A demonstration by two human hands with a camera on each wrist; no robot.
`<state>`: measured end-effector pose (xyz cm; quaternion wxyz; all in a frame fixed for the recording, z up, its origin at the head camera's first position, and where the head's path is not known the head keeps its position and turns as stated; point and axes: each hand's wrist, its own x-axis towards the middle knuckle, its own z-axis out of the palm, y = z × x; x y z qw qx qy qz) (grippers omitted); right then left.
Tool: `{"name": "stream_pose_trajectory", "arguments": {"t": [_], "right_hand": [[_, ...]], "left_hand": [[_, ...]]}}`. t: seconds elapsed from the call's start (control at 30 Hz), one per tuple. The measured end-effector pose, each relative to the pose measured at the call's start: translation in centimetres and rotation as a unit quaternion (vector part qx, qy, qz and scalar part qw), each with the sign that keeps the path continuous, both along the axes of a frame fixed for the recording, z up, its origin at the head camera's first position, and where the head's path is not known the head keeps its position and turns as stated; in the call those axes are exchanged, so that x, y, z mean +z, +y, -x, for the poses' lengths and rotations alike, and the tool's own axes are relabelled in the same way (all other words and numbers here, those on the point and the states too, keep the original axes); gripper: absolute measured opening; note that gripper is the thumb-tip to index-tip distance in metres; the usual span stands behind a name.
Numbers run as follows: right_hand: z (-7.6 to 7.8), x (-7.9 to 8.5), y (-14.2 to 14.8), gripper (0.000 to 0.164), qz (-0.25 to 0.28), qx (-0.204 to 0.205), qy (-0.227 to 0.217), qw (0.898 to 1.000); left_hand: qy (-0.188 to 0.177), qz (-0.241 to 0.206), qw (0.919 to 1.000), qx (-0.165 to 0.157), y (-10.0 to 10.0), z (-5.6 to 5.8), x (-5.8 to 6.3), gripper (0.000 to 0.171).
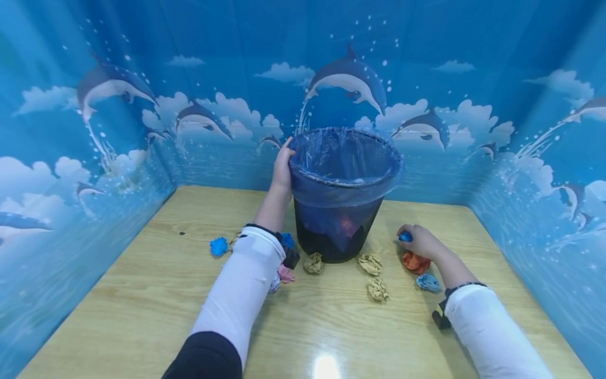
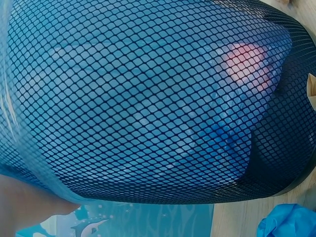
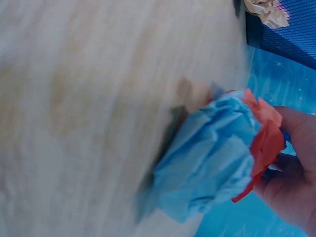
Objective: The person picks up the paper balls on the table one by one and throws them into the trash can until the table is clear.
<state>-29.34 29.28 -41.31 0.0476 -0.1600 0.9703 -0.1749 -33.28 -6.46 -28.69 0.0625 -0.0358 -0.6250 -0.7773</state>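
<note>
A black mesh wastebasket stands upright, lined with a translucent blue plastic bag folded over its rim. My left hand grips the basket's left side at the rim, over the bag. Through the mesh in the left wrist view, a pinkish-red lump shows inside the liner. To the right, my right hand holds a dark blue crumpled paper ball low over the table. Just nearer lie an orange paper ball and a light blue one; they mostly hide the held ball in the right wrist view.
Tan paper balls lie in front of the basket. Left of it are a bright blue ball and a pink one, partly behind my left forearm. A dolphin-print curtain borders the wooden table at back and sides.
</note>
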Motion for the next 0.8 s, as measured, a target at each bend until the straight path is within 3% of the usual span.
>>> {"name": "stream_pose_trajectory", "arguments": {"t": [0.43,0.8], "right_hand": [[0.6,1.8,-0.3,0.025,0.014,0.001,0.036,0.999],[1.0,3.6,0.0,0.030,0.016,-0.008,0.021,1.000]], "left_hand": [[0.004,-0.004,1.0000,-0.001,-0.1,0.0,-0.1,0.058],[0.007,0.001,1.0000,-0.004,0.0,0.1,-0.1,0.058]]}}
